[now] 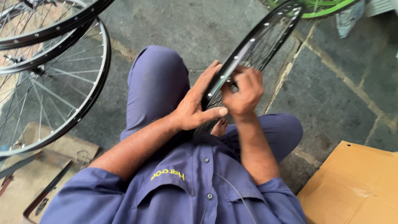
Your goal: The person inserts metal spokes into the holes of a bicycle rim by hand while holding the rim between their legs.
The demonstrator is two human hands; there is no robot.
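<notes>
A black bicycle wheel rim with thin spokes stands on edge between my knees, running from my lap up to the top right. My left hand wraps around the rim's near end, thumb pressed along its side. My right hand is closed on the inner side of the rim by the spokes, fingers curled; whatever it pinches is hidden. I sit in blue work clothes, knees apart.
Two spoked black wheels lean at the upper left over flattened cardboard. A cardboard box lies at the lower right. A green rim shows at the top edge. The floor is grey stone slabs.
</notes>
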